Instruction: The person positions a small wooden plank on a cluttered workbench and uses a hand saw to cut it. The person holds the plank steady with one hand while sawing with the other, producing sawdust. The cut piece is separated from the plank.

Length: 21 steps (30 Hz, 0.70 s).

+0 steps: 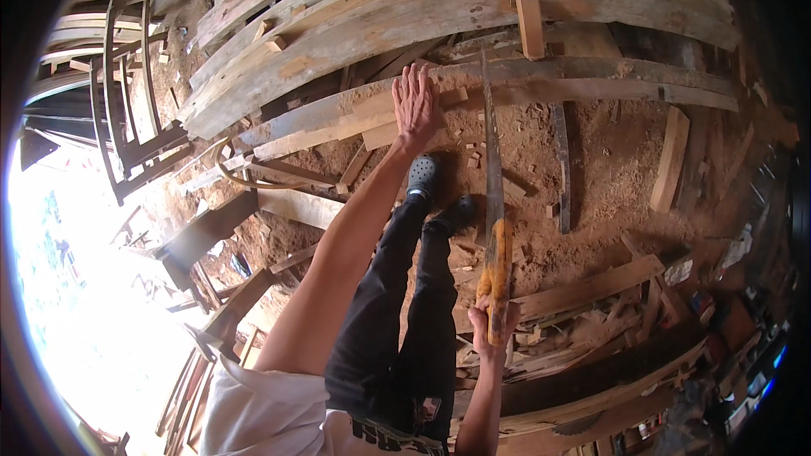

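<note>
My right hand (492, 325) is wrapped round the yellow-orange handle of a handsaw (498, 262). The saw's long, narrow blade points away from me, and its far end crosses a long wooden beam (549, 70). Ahead and to the left, my left hand (416, 105) lies with fingers stretched out over a pale wooden strip (369, 106) along that beam. Nothing shows in its fingers. Part of the strip is hidden under the palm. Whether the saw's teeth touch the wood, I cannot tell.
Long weathered planks (380, 12) are stacked beyond the beam, with a short block (530, 27) standing on them. Sawdust and offcuts cover the ground round my grey clog (423, 175). A loose board (670, 158) lies right; wooden frames (127, 101) stand left. Scrap wood (583, 287) is heaped near right.
</note>
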Tool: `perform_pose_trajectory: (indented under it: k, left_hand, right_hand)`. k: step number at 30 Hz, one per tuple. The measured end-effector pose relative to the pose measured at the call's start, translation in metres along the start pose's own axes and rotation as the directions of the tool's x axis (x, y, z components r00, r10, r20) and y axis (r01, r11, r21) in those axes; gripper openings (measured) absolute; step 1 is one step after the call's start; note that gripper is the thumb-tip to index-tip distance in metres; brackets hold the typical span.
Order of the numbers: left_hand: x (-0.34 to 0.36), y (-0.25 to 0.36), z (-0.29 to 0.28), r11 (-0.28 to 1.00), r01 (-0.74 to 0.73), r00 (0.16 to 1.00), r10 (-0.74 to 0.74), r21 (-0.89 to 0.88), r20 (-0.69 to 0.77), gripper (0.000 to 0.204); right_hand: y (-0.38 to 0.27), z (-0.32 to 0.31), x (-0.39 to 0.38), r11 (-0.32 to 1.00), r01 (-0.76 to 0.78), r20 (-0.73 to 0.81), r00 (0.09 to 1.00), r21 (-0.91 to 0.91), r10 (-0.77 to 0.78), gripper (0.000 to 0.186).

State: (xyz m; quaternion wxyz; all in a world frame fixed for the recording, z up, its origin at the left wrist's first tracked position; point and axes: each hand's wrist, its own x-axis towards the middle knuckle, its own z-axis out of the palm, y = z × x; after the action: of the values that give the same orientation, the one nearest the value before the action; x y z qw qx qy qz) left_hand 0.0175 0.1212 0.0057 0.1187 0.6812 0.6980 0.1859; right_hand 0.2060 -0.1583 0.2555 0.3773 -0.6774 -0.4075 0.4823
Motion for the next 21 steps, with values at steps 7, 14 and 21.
perform_pose_trajectory:
  k: [7,14,21]
  left_hand:
    - [-0.004,-0.007,-0.001,0.998,0.066,0.998,-0.066,0.012,-0.017,0.051]
    - [-0.014,-0.024,-0.010,0.996,0.088,0.996,-0.088,-0.015,-0.023,0.050]
    - [-0.009,-0.018,-0.006,0.995,0.092,0.996,-0.093,-0.024,-0.017,0.051]
  right_hand:
    - [0.019,-0.045,-0.012,0.998,-0.051,0.123,0.991,0.029,0.047,0.020]
    - [0.050,-0.076,-0.022,0.987,-0.149,0.029,0.988,-0.056,0.151,0.021]
    - [0.060,-0.084,-0.023,0.984,-0.172,0.041,0.984,-0.038,0.174,0.018]
